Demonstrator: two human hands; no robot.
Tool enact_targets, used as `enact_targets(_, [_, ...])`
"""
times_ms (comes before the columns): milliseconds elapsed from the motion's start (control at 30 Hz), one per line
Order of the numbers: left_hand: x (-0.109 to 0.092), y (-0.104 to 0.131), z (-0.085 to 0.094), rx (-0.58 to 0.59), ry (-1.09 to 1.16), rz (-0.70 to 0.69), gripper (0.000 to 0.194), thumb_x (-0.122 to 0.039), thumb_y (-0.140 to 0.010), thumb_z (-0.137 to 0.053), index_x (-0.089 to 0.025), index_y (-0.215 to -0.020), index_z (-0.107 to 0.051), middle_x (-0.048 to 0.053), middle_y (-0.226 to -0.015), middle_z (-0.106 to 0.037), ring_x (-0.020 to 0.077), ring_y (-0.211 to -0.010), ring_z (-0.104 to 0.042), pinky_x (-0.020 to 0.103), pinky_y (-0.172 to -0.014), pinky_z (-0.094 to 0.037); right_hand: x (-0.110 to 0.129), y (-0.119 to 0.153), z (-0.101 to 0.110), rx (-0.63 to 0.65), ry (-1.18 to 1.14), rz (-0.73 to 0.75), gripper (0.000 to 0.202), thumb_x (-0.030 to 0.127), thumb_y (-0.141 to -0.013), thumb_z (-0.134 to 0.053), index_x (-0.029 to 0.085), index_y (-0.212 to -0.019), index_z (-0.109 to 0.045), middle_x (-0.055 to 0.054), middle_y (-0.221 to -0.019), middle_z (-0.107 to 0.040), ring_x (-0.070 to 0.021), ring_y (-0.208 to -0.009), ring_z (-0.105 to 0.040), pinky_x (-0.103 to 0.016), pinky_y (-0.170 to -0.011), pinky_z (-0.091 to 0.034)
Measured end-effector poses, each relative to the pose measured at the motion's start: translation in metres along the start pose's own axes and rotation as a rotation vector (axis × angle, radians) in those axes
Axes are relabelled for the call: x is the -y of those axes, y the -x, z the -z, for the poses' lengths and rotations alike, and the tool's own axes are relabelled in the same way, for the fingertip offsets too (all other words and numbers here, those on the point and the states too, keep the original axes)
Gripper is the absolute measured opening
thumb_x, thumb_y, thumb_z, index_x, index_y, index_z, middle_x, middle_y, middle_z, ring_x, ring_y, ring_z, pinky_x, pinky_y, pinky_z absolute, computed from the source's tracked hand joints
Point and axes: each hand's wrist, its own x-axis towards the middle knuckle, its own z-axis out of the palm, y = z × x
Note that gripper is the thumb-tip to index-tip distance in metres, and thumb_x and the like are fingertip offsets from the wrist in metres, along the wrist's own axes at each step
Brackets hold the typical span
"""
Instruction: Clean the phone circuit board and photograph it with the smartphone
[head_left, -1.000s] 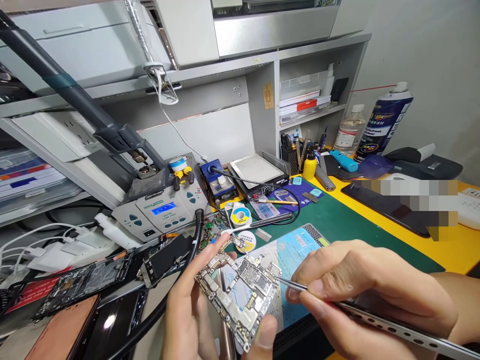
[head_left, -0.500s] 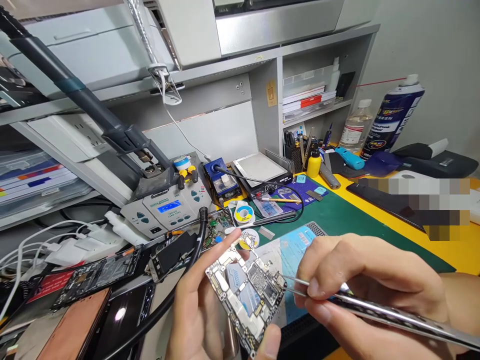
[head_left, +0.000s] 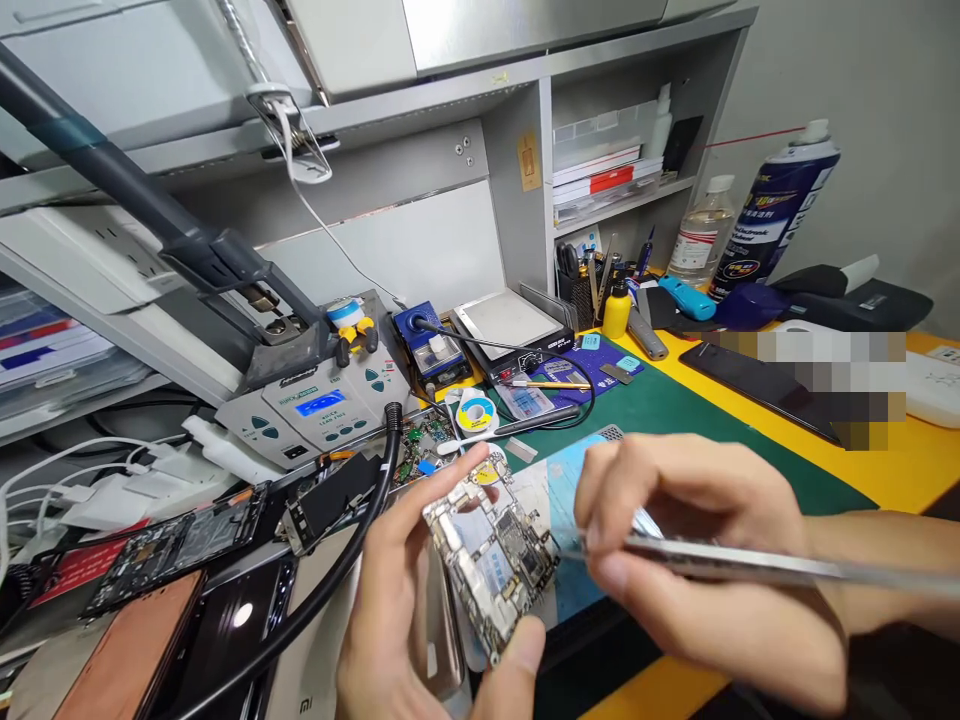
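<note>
My left hand (head_left: 405,620) holds up a phone logic board (head_left: 517,535) by its edges, the thumb at the lower end and a finger along the upper left. The board is tilted, with chips, metal shields and a cutout in its middle. Pinched in my right hand (head_left: 697,560) is a pair of metal tweezers (head_left: 750,562), lying nearly level. Their tips are blurred by motion at the board's right edge; whether they touch it I cannot tell. Below the board lies a blue and white work pad (head_left: 577,490).
A hot-air station (head_left: 322,405) stands behind, its black hose (head_left: 330,600) curving past my left hand. Several phones, including an orange-brown one (head_left: 142,650), lie at left. Solder spool (head_left: 474,416), heating plate (head_left: 514,325), yellow bottle (head_left: 616,310) and spray can (head_left: 776,215) stand farther back.
The view has shifted, so the background sits farther left and a little higher. The tweezers lie flatter, and their tips have blurred beside the board. Both hands keep their grip.
</note>
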Motion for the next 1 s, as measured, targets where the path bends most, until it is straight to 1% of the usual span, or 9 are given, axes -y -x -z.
enact_targets(67, [0.01,-0.004,-0.002,0.008,0.019,0.044,0.068,-0.024,-0.089,-0.068,-0.033,-0.15,-0.041,0.009,-0.155,-0.06,0.0325,-0.139,-0.065,0.056,-0.115,-0.058,-0.004,-0.012,0.009,0.03,-0.084,-0.224,0.015,0.008,-0.08,-0.075,0.019,-0.078,-0.065,0.002,-0.068,-0.066,-0.0095,-0.054,-0.057,-0.02,-0.048,-0.044])
enact_targets(200, [0.023,-0.01,-0.003,0.087,-0.076,0.071,0.065,-0.035,-0.086,-0.075,-0.035,-0.144,-0.047,0.006,-0.147,-0.065,0.0315,-0.136,-0.065,0.051,-0.111,-0.06,-0.018,-0.038,0.021,-0.096,-0.272,-0.429,0.015,0.02,-0.077,-0.082,0.019,-0.075,-0.067,0.005,-0.056,-0.062,-0.0082,-0.04,-0.05,-0.018,-0.036,-0.038])
enact_targets(367, [0.028,-0.018,-0.001,0.177,-0.139,0.008,0.063,-0.038,-0.089,-0.074,-0.032,-0.145,-0.044,0.007,-0.148,-0.065,0.0269,-0.136,-0.065,0.044,-0.112,-0.058,-0.033,-0.048,0.02,-0.121,-0.303,-0.465,0.016,0.025,-0.07,-0.081,0.018,-0.067,-0.067,0.003,-0.058,-0.064,-0.0075,-0.038,-0.048,-0.018,-0.033,-0.033])
enact_targets(500, [0.035,-0.025,0.007,0.271,-0.197,-0.02,0.059,-0.041,-0.089,-0.072,-0.029,-0.142,-0.05,0.009,-0.145,-0.066,0.0305,-0.131,-0.067,0.053,-0.112,-0.056,-0.04,-0.05,0.02,-0.114,-0.323,-0.486,0.02,0.027,-0.071,-0.082,0.018,-0.068,-0.064,0.005,-0.057,-0.062,-0.0068,-0.037,-0.046,-0.019,-0.032,-0.03])
enact_targets(567, [0.039,-0.027,0.013,0.31,-0.234,-0.026,0.059,-0.042,-0.09,-0.071,-0.028,-0.143,-0.051,0.01,-0.144,-0.065,0.0328,-0.131,-0.065,0.057,-0.113,-0.054,-0.043,-0.051,0.022,-0.096,-0.322,-0.494,0.023,0.028,-0.079,-0.082,0.018,-0.071,-0.062,0.006,-0.058,-0.06,-0.006,-0.038,-0.045,-0.018,-0.033,-0.03])
enact_targets(667, [0.043,-0.03,0.02,0.348,-0.283,-0.065,0.058,-0.043,-0.09,-0.07,-0.028,-0.144,-0.052,0.01,-0.148,-0.062,0.0331,-0.136,-0.06,0.056,-0.117,-0.049,-0.049,-0.051,0.027,-0.063,-0.301,-0.495,0.025,0.032,-0.099,-0.074,0.015,-0.084,-0.064,0.007,-0.066,-0.059,-0.005,-0.044,-0.047,-0.016,-0.038,-0.036])
enact_targets(733, [0.043,-0.031,0.022,0.356,-0.326,-0.092,0.058,-0.042,-0.09,-0.071,-0.027,-0.143,-0.053,0.011,-0.15,-0.06,0.0334,-0.139,-0.056,0.056,-0.12,-0.046,-0.053,-0.052,0.029,-0.056,-0.282,-0.489,0.024,0.035,-0.106,-0.068,0.014,-0.094,-0.066,0.006,-0.072,-0.061,-0.0053,-0.049,-0.051,-0.016,-0.042,-0.042])
enact_targets(867, [0.041,-0.033,0.017,0.353,-0.417,-0.137,0.057,-0.041,-0.087,-0.073,-0.022,-0.138,-0.058,0.015,-0.148,-0.06,0.0369,-0.139,-0.054,0.06,-0.121,-0.043,-0.055,-0.052,0.032,-0.042,-0.252,-0.496,0.022,0.036,-0.106,-0.068,0.014,-0.105,-0.068,0.003,-0.083,-0.066,-0.0077,-0.056,-0.057,-0.019,-0.049,-0.05])
enact_targets(1000, [0.039,-0.035,0.014,0.357,-0.451,-0.165,0.053,-0.042,-0.086,-0.073,-0.022,-0.134,-0.061,0.015,-0.143,-0.064,0.0355,-0.132,-0.06,0.058,-0.116,-0.048,-0.054,-0.054,0.038,0.061,-0.244,-0.562,0.022,0.035,-0.105,-0.069,0.014,-0.11,-0.069,-0.001,-0.094,-0.07,-0.0112,-0.067,-0.065,-0.024,-0.058,-0.057])
